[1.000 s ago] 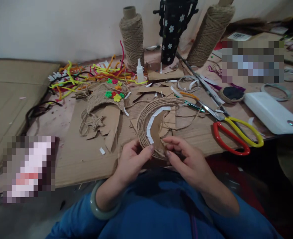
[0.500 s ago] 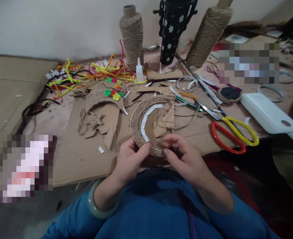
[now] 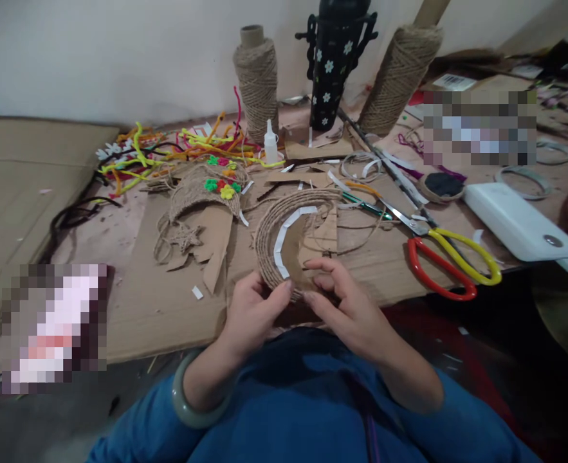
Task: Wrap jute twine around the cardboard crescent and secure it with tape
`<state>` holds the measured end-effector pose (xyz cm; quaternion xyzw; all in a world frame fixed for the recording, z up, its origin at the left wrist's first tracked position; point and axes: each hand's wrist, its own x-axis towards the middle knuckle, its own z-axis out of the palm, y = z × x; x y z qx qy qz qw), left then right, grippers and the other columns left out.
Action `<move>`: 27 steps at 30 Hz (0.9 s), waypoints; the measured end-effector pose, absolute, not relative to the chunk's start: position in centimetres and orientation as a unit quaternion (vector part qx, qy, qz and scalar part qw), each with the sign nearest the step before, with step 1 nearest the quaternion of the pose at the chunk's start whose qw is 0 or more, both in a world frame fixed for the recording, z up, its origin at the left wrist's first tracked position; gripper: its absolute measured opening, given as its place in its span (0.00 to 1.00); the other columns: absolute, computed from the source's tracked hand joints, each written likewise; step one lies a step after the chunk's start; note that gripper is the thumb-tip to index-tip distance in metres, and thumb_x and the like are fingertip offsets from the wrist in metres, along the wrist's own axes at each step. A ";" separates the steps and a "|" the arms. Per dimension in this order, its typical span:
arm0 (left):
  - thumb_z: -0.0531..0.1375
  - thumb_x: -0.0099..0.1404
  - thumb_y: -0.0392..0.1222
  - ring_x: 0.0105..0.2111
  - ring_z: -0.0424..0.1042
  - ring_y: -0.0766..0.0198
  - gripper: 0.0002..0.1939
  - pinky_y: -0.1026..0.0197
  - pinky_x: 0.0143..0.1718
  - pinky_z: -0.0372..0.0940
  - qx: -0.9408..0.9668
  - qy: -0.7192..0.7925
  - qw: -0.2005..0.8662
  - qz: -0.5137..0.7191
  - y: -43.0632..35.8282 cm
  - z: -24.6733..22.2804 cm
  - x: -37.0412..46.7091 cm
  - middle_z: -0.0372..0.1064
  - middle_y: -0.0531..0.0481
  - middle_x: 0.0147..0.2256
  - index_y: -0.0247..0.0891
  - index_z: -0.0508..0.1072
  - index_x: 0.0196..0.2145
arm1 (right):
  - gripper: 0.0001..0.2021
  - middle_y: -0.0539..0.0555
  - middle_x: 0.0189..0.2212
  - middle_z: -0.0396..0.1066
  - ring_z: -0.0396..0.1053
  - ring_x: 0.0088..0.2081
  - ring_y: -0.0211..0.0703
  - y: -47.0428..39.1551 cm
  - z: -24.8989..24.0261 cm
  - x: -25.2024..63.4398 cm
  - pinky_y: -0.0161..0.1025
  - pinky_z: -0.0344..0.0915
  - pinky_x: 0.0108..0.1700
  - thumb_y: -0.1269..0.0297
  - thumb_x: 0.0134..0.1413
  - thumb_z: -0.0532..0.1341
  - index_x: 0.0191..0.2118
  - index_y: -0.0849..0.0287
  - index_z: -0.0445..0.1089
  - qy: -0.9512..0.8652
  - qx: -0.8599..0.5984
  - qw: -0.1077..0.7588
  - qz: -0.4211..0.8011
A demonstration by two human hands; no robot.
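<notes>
A crescent (image 3: 270, 238) wound with jute twine, with folded white paper strips along its inner curve, is held over the cardboard-covered table edge. My left hand (image 3: 253, 312) grips its lower left rim, thumb on top. At its lower end, my right hand (image 3: 344, 302) has thumb and fingers closed round the tip, the index finger lifted; the exact grip is partly hidden. A loose loop of twine (image 3: 361, 246) lies to the right of the crescent. Left of it rests another twine-wrapped crescent (image 3: 194, 193) bearing small coloured flowers, with a twine star (image 3: 186, 238) below.
Scissors (image 3: 421, 228) with red and yellow handles lie at right, beside a white power bank (image 3: 520, 222). Behind stand a glue bottle (image 3: 271, 145), twine spools (image 3: 256, 83) and a black flowered vase (image 3: 329, 77). Bright pipe cleaners (image 3: 139, 154) are heaped at back left.
My right hand has shifted slightly left along the crescent's lower end, and its index finger has straightened. My left hand keeps its hold. The whole view has moved a little.
</notes>
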<state>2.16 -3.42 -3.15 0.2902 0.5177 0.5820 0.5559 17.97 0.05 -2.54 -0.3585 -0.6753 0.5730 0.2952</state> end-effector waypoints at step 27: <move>0.67 0.52 0.42 0.25 0.69 0.65 0.09 0.64 0.27 0.65 0.255 0.527 0.536 0.608 -3.2 -3.0 2.5 0.74 0.50 0.26 0.34 0.75 0.29 | 0.11 0.48 0.30 0.65 0.65 0.30 0.35 0.4 -2.9 19.4 0.33 0.63 0.33 0.68 0.58 0.54 0.47 0.54 0.60 -0.702 -0.397 0.332 0.490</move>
